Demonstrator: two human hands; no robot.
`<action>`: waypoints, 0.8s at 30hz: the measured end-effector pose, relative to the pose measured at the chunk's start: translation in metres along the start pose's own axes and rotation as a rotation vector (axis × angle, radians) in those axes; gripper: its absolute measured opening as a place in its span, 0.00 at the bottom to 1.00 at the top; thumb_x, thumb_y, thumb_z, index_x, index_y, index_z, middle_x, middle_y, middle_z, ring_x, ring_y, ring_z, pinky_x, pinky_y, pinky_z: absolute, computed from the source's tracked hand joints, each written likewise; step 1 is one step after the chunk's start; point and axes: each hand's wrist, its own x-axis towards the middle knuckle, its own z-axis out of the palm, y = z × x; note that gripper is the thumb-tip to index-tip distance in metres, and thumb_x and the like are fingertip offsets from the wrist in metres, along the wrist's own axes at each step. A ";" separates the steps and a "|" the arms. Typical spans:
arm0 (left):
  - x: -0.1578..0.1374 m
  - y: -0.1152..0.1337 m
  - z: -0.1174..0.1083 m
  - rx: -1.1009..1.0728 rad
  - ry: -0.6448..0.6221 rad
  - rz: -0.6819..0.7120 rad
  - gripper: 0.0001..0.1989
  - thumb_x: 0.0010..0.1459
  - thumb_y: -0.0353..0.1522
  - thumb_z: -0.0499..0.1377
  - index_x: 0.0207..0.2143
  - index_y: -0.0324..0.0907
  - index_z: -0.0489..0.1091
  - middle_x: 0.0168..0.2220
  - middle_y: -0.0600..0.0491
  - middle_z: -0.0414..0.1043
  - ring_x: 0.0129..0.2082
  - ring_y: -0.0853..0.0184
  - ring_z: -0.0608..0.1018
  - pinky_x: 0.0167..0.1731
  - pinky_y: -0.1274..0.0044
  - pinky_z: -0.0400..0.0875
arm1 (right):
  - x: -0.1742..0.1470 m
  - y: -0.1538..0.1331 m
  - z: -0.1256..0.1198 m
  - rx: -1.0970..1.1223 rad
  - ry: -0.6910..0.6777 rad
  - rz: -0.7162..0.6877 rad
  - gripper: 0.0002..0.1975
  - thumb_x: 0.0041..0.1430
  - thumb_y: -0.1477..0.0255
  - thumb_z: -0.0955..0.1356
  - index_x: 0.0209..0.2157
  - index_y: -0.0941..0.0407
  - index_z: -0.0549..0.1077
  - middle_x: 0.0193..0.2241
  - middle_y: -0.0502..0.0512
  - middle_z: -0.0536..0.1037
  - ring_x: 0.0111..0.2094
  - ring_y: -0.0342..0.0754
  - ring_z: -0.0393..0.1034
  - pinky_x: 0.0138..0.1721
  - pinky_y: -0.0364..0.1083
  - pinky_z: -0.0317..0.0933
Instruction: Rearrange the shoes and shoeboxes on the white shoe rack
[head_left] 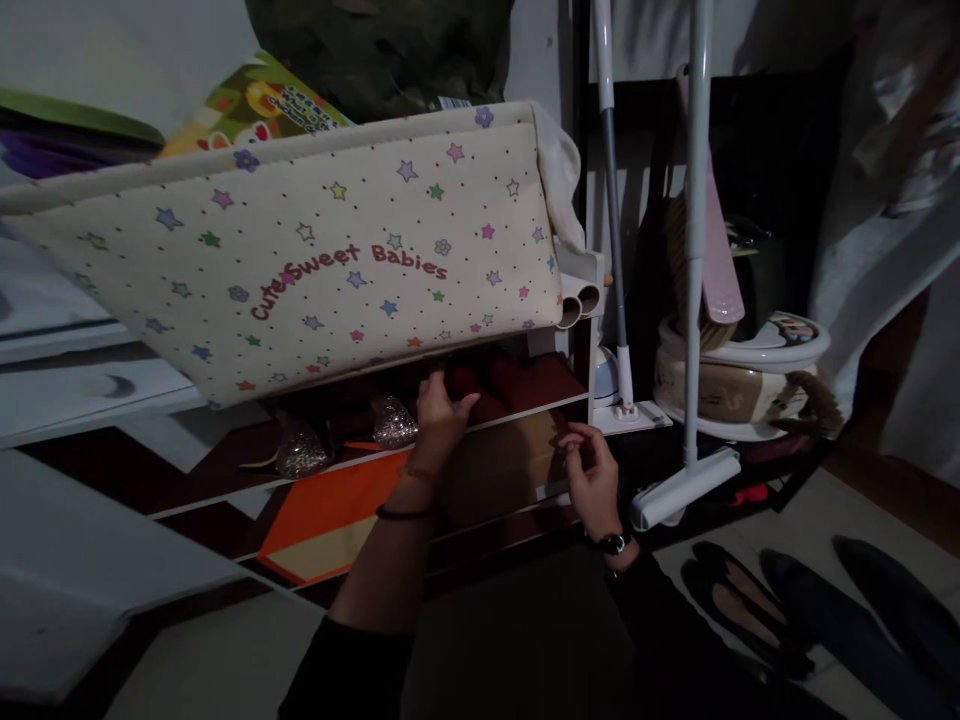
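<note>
My left hand reaches to the upper shelf under the overhanging fabric storage bin, which is cream with stars and the words "Cute Sweet Babies". Its thumb stands apart from the fingers, and the fingertips are partly lost in shadow. Just left of it sits a glittery shoe; a second glittery shoe is further left. Dark red shoes lie in shadow to its right. My right hand is by the right end of a brown box, fingers loosely curled, nothing visible in them.
An orange box occupies the lower shelf. To the right stand a flat mop, a white-handled squeegee, a pink brush and a lidded pot. Several dark shoes lie on the floor. White drawers are at left.
</note>
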 end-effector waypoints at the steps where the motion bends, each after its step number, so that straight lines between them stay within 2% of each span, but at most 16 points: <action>1: 0.000 0.000 0.003 -0.008 -0.007 -0.006 0.34 0.52 0.40 0.70 0.59 0.40 0.68 0.47 0.40 0.75 0.49 0.46 0.78 0.53 0.56 0.74 | 0.000 0.000 0.000 -0.005 -0.001 0.003 0.11 0.70 0.66 0.64 0.51 0.51 0.71 0.39 0.55 0.79 0.42 0.52 0.77 0.47 0.53 0.72; 7: -0.002 0.006 0.003 -0.043 -0.026 -0.002 0.36 0.51 0.36 0.71 0.61 0.37 0.66 0.49 0.38 0.73 0.52 0.46 0.77 0.56 0.57 0.71 | -0.003 0.000 0.002 -0.005 -0.012 -0.008 0.11 0.70 0.67 0.64 0.50 0.51 0.72 0.39 0.55 0.79 0.42 0.52 0.77 0.46 0.53 0.72; 10: -0.007 0.014 -0.001 -0.046 -0.029 -0.018 0.36 0.51 0.34 0.72 0.60 0.36 0.66 0.48 0.38 0.73 0.52 0.46 0.76 0.54 0.58 0.74 | -0.006 -0.001 0.004 -0.016 -0.038 -0.014 0.10 0.70 0.67 0.64 0.50 0.50 0.73 0.39 0.55 0.79 0.42 0.53 0.77 0.46 0.53 0.72; 12: -0.014 0.020 -0.009 -0.079 -0.032 0.001 0.38 0.52 0.34 0.71 0.62 0.35 0.63 0.52 0.36 0.71 0.54 0.46 0.75 0.50 0.60 0.76 | -0.010 -0.004 0.005 -0.051 -0.058 -0.031 0.10 0.70 0.67 0.64 0.50 0.50 0.73 0.39 0.56 0.79 0.43 0.53 0.77 0.47 0.54 0.71; 15: -0.034 0.018 -0.039 -0.078 0.010 0.112 0.35 0.58 0.37 0.67 0.65 0.37 0.61 0.59 0.35 0.67 0.58 0.49 0.73 0.53 0.61 0.75 | -0.019 -0.012 0.009 -0.092 -0.114 -0.071 0.09 0.70 0.68 0.64 0.48 0.49 0.73 0.38 0.55 0.80 0.41 0.54 0.77 0.46 0.55 0.71; 17: -0.051 0.006 -0.070 0.006 0.092 0.159 0.28 0.62 0.37 0.63 0.62 0.39 0.65 0.58 0.38 0.69 0.59 0.50 0.71 0.60 0.59 0.69 | -0.028 -0.022 0.017 -0.109 -0.181 -0.086 0.09 0.70 0.69 0.64 0.46 0.48 0.74 0.37 0.55 0.81 0.40 0.54 0.77 0.44 0.55 0.72; 19: -0.067 -0.015 -0.104 0.106 0.184 0.114 0.19 0.64 0.35 0.59 0.56 0.40 0.70 0.55 0.38 0.69 0.58 0.51 0.71 0.61 0.58 0.67 | -0.037 -0.034 0.033 -0.109 -0.280 -0.098 0.09 0.70 0.69 0.64 0.45 0.47 0.75 0.38 0.55 0.82 0.41 0.55 0.78 0.45 0.55 0.73; 20: -0.073 -0.028 -0.120 0.177 0.178 0.091 0.17 0.64 0.34 0.58 0.54 0.40 0.72 0.54 0.38 0.69 0.57 0.51 0.71 0.60 0.58 0.66 | -0.042 -0.040 0.044 -0.094 -0.340 -0.103 0.10 0.69 0.69 0.64 0.47 0.47 0.75 0.40 0.56 0.82 0.43 0.55 0.79 0.47 0.55 0.73; 22: -0.079 -0.053 -0.146 0.360 0.125 0.037 0.19 0.61 0.34 0.60 0.54 0.40 0.74 0.59 0.36 0.65 0.62 0.45 0.66 0.62 0.53 0.63 | -0.047 -0.050 0.075 -0.033 -0.464 -0.072 0.17 0.68 0.69 0.65 0.56 0.49 0.72 0.46 0.58 0.82 0.46 0.53 0.79 0.50 0.54 0.73; 24: -0.077 -0.071 -0.165 0.515 -0.026 0.007 0.26 0.58 0.33 0.63 0.59 0.42 0.73 0.68 0.35 0.55 0.67 0.40 0.59 0.63 0.50 0.60 | -0.044 -0.057 0.111 0.002 -0.565 0.036 0.30 0.66 0.69 0.67 0.68 0.54 0.60 0.50 0.61 0.80 0.44 0.51 0.79 0.47 0.53 0.73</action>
